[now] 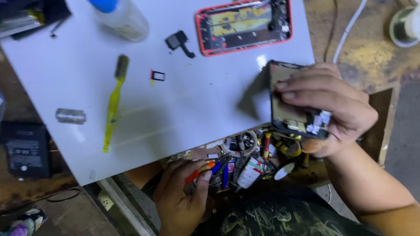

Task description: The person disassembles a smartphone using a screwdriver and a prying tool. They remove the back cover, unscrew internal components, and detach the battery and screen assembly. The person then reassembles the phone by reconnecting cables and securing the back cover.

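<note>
My right hand grips a dark phone part, a screen assembly with exposed connectors at its near end, held tilted above the right edge of the white work board. Below the board's near edge, my left hand reaches into a cluttered drawer of tools, its fingers closed on an orange-handled tool. An opened red phone frame lies at the board's far side, showing its insides.
On the board lie a yellow toothbrush, a small black SIM tray, a black component, a grey metal cylinder and a clear bottle. A black battery rests left. A solder spool sits far right.
</note>
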